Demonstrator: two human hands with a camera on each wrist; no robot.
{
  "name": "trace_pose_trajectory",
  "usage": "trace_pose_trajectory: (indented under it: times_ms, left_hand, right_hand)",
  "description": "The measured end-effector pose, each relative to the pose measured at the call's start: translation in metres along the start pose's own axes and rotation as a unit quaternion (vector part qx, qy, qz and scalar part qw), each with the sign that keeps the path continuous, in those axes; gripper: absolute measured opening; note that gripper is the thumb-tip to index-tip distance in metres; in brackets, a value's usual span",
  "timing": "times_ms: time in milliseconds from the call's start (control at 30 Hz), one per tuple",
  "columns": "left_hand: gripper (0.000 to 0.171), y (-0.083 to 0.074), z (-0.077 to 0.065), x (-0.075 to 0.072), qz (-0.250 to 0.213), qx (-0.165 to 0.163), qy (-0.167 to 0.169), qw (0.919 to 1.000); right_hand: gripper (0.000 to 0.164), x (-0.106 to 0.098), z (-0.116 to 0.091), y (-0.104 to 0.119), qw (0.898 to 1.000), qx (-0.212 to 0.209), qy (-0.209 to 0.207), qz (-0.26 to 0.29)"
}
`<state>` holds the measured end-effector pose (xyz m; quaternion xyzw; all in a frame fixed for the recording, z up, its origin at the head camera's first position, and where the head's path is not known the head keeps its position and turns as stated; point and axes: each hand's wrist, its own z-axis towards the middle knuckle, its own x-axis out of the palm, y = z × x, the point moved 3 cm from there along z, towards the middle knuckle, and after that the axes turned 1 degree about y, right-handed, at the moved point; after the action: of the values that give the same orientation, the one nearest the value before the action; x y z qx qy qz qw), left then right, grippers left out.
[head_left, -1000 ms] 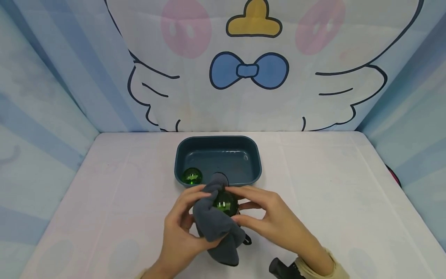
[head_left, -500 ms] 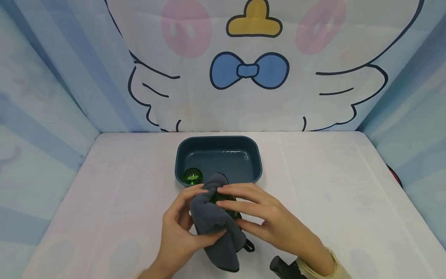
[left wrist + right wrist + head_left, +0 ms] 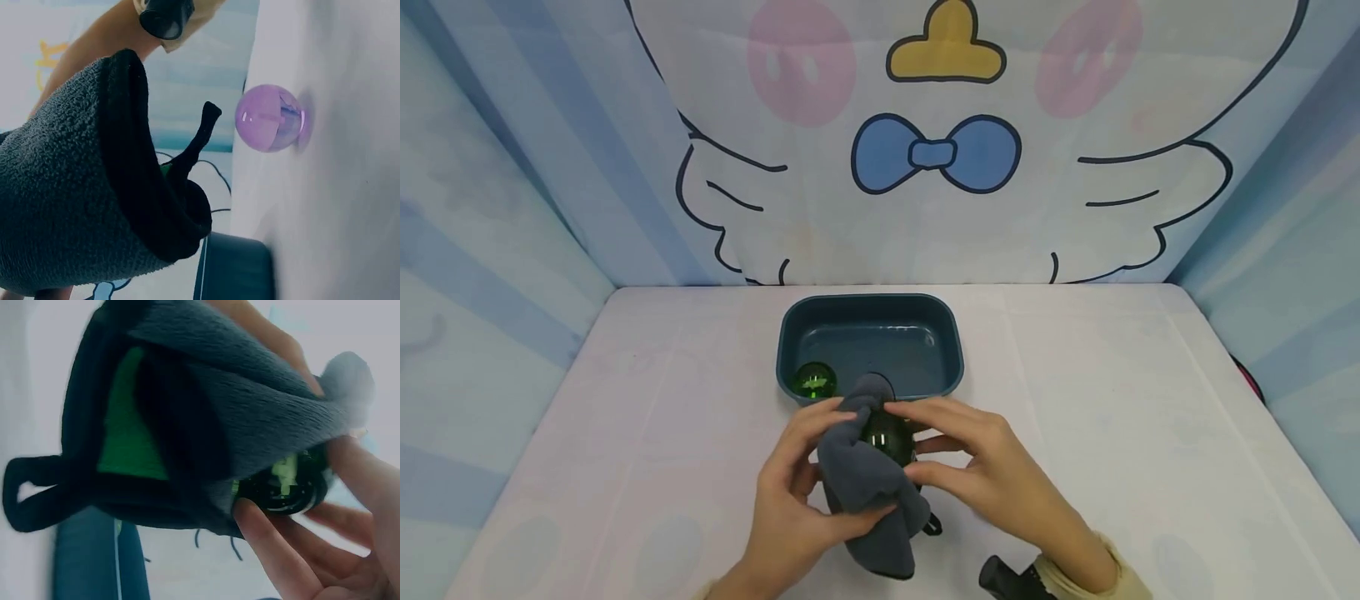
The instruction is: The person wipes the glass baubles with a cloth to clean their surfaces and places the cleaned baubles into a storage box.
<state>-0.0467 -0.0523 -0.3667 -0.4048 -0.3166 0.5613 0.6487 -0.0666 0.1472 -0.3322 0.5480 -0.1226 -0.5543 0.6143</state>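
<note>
In the head view my left hand [image 3: 801, 492] grips a dark grey towel [image 3: 868, 479] wrapped partly round a clear green ball [image 3: 889, 437]. My right hand [image 3: 992, 467] pinches that ball at its exposed side, index finger on top and thumb below. The right wrist view shows the towel's black edging, a hanging loop [image 3: 25, 494] and a green inner face [image 3: 128, 425], with fingertips on the ball. A purple see-through ball [image 3: 269, 119] sits on the table in the left wrist view, hidden in the head view.
Just beyond the hands, a dark teal tray [image 3: 880, 346] holds a second green ball [image 3: 815, 380] in its near left corner. White cloth covers the table [image 3: 1112, 417], and printed curtains [image 3: 512, 208] stand at the back and sides. A black wrist camera [image 3: 1007, 575] is on the right wrist.
Half a second ago my right fingers lay across the ball, covering most of it. They have since drawn back to its right side, exposing it. The towel's lower end shifted slightly.
</note>
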Motion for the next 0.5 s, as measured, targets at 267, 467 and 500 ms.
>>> trace_pose_trajectory:
  times_ms: [267, 467, 500]
  left_hand:
    - [0.073, 0.0001, 0.0004, -0.0017, -0.018, -0.004, -0.004, 0.9998]
    - [0.074, 0.0003, 0.0006, -0.0022, -0.011, -0.049, -0.012, 0.9987]
    - [0.074, 0.0006, 0.0004, -0.0022, -0.011, -0.058, -0.013, 0.9982]
  right_hand:
    - [0.050, -0.0002, 0.0011, -0.0012, 1.000, 0.028, 0.004, -0.003]
    - [0.055, -0.0064, 0.0006, 0.0049, 0.998, -0.034, 0.015, -0.056]
    - [0.054, -0.0071, 0.0003, 0.0055, 0.997, -0.043, 0.021, -0.067]
